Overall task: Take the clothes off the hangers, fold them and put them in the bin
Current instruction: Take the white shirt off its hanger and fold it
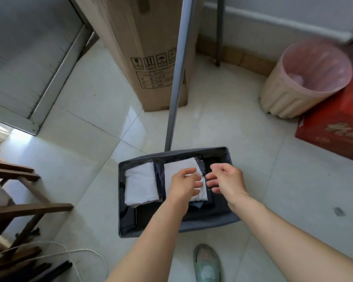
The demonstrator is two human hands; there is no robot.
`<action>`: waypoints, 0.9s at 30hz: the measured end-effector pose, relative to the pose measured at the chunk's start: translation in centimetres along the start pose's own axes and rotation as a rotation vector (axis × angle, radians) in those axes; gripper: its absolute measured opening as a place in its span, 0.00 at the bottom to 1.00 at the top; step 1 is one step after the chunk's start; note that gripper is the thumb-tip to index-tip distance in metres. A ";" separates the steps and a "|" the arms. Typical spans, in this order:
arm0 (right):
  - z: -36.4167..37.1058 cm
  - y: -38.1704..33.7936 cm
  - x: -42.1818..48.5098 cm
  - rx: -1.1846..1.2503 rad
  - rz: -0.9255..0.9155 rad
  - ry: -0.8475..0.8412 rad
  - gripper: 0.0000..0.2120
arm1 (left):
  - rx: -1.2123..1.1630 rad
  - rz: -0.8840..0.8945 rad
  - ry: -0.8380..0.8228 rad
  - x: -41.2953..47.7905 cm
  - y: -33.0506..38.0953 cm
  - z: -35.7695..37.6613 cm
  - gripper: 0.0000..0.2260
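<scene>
Floor (86, 143): one bin (202, 225), two white folds (140, 186) (180, 169)

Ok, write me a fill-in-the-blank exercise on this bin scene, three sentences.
The left hand and right hand hover above the grey bin, holding ____.
The folded garment at the bin's left side is coloured ____.
The box right beside the pink-lined wastebasket is coloured ____.
Missing words: nothing; white; red.
</scene>
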State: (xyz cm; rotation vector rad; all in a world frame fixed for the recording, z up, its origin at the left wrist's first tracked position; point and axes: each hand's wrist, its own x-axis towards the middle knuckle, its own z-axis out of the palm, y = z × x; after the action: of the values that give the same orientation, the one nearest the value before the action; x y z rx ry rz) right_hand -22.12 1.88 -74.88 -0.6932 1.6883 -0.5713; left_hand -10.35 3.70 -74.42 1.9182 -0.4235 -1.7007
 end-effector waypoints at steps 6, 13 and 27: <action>-3.7 -5.0 -10.1 0.171 -0.035 -0.014 0.06 | -0.064 0.050 -0.087 -10.5 3.9 0.7 0.09; -8.4 -9.9 -22.2 0.329 -0.114 0.055 0.07 | -0.127 0.153 -0.195 -23.4 8.8 1.4 0.10; -24.0 -15.0 -44.2 0.561 -0.376 0.304 0.08 | -0.033 0.359 -0.583 -48.0 13.2 9.1 0.08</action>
State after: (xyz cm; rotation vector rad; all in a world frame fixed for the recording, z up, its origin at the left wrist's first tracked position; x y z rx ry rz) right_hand -36.34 22.85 -28.90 -0.5264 1.5623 -1.4112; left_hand -25.24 18.36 -28.32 1.1971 -0.8881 -1.9682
